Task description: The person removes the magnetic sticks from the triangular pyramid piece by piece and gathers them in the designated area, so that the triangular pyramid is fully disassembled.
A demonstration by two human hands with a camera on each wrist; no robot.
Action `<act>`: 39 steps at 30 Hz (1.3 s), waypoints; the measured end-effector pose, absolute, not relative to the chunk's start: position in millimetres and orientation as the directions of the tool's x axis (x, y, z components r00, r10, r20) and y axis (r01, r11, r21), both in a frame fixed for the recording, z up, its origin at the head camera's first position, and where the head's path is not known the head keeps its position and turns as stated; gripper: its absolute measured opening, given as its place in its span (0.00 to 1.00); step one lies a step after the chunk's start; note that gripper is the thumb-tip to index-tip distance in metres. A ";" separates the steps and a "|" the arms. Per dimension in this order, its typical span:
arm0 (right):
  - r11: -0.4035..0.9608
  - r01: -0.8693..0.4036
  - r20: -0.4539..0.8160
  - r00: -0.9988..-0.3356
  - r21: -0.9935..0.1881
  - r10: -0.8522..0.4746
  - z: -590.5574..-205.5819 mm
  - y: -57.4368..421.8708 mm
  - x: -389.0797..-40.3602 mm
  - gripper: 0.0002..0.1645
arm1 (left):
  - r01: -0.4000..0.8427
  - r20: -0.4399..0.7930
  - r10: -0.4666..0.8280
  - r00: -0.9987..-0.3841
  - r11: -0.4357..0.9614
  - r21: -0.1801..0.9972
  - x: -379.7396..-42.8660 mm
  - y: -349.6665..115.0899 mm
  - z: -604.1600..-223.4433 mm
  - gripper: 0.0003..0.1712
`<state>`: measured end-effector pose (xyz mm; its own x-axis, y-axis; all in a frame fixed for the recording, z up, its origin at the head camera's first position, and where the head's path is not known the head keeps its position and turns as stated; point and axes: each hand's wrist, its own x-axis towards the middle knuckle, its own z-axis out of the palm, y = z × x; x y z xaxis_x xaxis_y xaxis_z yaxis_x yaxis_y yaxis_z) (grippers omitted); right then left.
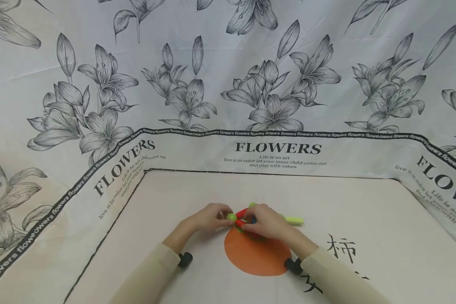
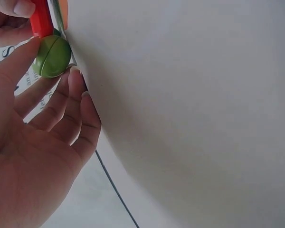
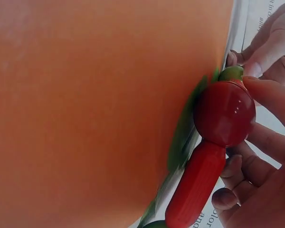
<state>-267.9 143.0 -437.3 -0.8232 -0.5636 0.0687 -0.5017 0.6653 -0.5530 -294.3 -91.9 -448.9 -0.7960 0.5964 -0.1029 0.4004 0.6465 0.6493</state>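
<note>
- Head view: both hands meet at the top edge of the orange circle (image 1: pixel 256 255) printed on the cloth that covers the bench (image 1: pixel 384 219), and a small toy of balls and rods sits between them.
- The left hand (image 1: pixel 212 216) comes in from the left of the circle; its fingers are curled round a green ball (image 1: pixel 232 217) at the toy's left end.
- In the left wrist view that ball (image 2: pixel 51 56) sits against the thumb and the fingertips (image 2: pixel 75 71), with a red rod (image 2: pixel 41 19) joined to it above.
- The right hand (image 1: pixel 264 221) covers the toy's right part, just above the circle's top edge.
- In the right wrist view its fingers (image 3: pixel 270 97) are clamped on a red ball (image 3: pixel 224 113); a red rod (image 3: pixel 195 187) runs down from that ball, and a bit of green ball (image 3: pixel 232 73) shows beyond it.
- A yellow-green rod (image 1: pixel 294 220) lies on the cloth just right of the right hand, up and right of the circle.
- Black characters (image 1: pixel 342 249) are printed on the cloth to the right of the circle.
- Behind the bench hangs a flower-printed cloth (image 1: pixel 228 76) with the word FLOWERS along its border.
</note>
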 end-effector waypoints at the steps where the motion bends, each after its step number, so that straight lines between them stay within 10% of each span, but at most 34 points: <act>1: 0.675 -0.502 0.068 -0.826 -0.542 -0.559 -437.6 141.9 -268.2 0.04 | 0.400 -0.104 0.596 -0.796 0.648 0.649 -294.5 -92.1 -448.6 0.18; 39: 0.703 -0.515 0.079 -0.829 -0.491 -0.553 -431.1 149.5 -271.5 0.13 | 0.433 -0.099 0.601 -0.793 0.671 0.602 -301.8 -93.3 -452.4 0.16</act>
